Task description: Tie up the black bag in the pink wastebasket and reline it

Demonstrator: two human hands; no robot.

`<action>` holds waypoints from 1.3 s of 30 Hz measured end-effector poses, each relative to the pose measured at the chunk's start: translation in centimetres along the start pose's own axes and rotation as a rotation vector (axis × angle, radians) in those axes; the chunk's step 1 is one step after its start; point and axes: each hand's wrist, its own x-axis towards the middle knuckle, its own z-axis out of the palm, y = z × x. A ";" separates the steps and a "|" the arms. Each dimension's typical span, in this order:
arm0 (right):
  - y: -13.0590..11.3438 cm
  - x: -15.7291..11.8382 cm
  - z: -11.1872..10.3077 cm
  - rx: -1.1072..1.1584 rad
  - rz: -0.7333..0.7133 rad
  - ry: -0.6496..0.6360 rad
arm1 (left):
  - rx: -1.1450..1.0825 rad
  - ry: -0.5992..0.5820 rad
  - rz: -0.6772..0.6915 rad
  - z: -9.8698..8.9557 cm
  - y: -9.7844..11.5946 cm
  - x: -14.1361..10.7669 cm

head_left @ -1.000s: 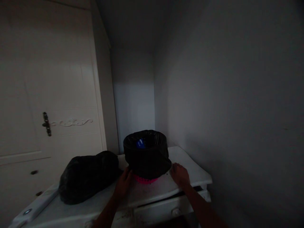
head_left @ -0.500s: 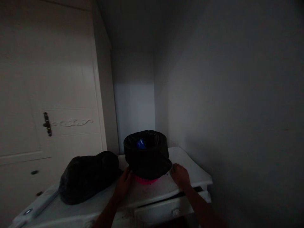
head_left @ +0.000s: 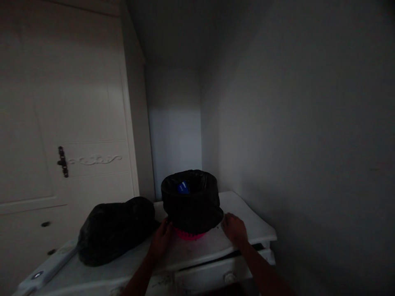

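Note:
A pink basket point(head_left: 189, 235) stands on the white dresser top, lined with a black bin bag point(head_left: 193, 211) that is folded down over its rim and covers most of its side. Inside the bag lies a blue wrapper point(head_left: 183, 187) with white lettering. My left hand point(head_left: 161, 238) rests at the basket's lower left, fingers reaching to the bag's edge. On the other side, my right hand point(head_left: 235, 228) lies on the dresser top beside the bag's lower right edge. Both hands look open and hold nothing I can see; their fingertips are dim.
A full black bag point(head_left: 114, 230) lies left of the basket on the dresser point(head_left: 253, 230). At the far left edge is a long white bar-shaped object point(head_left: 49, 267). A white wardrobe point(head_left: 92, 115) stands behind on the left, and a bare wall point(head_left: 296, 123) rises on the right. The room is dim.

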 end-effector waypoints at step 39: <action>0.3 0.1 0.7 0.021 0.006 0.020 | -0.051 -0.017 0.023 -0.3 1.3 -0.4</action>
